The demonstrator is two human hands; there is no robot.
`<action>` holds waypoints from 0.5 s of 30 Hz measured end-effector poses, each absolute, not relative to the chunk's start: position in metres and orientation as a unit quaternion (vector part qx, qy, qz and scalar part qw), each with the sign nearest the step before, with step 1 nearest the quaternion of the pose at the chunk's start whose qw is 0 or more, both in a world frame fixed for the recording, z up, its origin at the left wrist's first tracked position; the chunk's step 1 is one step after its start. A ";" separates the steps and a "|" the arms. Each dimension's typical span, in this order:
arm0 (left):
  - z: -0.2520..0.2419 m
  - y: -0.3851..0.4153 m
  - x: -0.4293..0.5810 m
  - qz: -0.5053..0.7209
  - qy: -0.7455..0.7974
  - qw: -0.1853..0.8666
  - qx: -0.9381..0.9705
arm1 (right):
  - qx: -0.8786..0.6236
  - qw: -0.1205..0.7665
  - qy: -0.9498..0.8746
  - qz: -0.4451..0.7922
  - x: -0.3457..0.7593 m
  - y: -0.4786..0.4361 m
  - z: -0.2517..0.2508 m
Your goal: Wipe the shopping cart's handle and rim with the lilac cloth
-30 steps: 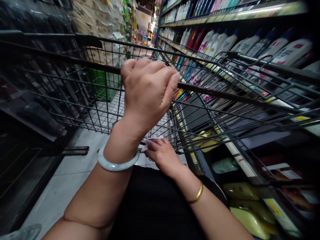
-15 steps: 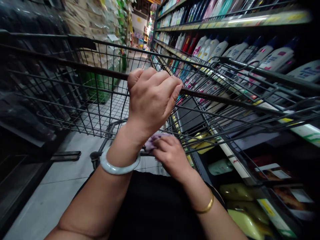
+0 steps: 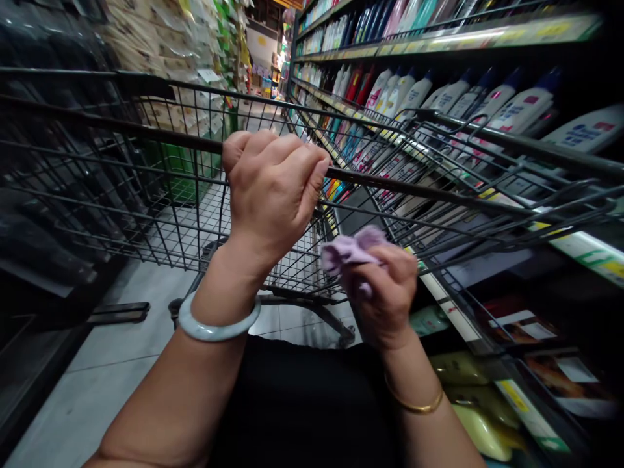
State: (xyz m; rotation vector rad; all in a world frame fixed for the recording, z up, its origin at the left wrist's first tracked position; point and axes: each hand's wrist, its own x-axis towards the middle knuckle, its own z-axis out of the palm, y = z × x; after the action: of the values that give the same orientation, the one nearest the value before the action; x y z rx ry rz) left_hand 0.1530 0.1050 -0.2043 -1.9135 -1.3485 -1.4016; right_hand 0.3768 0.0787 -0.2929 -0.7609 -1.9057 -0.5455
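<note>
My left hand (image 3: 270, 188) is closed around the dark handle bar (image 3: 414, 190) of a black wire shopping cart (image 3: 146, 188). A pale bangle sits on that wrist. My right hand (image 3: 385, 292) is closed on a crumpled lilac cloth (image 3: 350, 248), held just below and in front of the handle bar, near the cart's back grid. A gold bangle circles the right wrist. The cart's basket shows nothing inside.
Shelves on the right carry rows of white, red and blue bottles (image 3: 517, 104), with yellow and green packs (image 3: 468, 416) on the lowest shelf. Dark shelving (image 3: 43, 214) lines the left. A grey tiled aisle (image 3: 121, 364) runs ahead between them.
My right hand has risen from behind the left wrist to the right, lifting the lilac cloth into open view. The left hand stays on the handle bar.
</note>
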 end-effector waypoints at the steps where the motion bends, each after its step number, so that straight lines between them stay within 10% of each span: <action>1: -0.205 0.105 0.153 -0.505 -0.482 0.207 -0.686 | -0.328 0.524 -0.749 -0.238 0.381 0.078 -0.290; 10: -0.205 0.110 0.152 -0.517 -0.480 0.183 -0.685 | -0.380 0.394 -0.824 -0.148 0.366 0.072 -0.294; 15: -0.206 0.109 0.152 -0.512 -0.469 0.228 -0.683 | -0.406 0.551 -0.689 -0.238 0.400 0.077 -0.279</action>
State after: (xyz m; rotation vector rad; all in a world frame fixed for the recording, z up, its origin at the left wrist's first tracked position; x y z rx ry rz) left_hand 0.1523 0.1086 -0.2055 -1.8815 -1.2905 -1.4093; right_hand 0.4002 0.0765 -0.2790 -0.9606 -1.6300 -0.5629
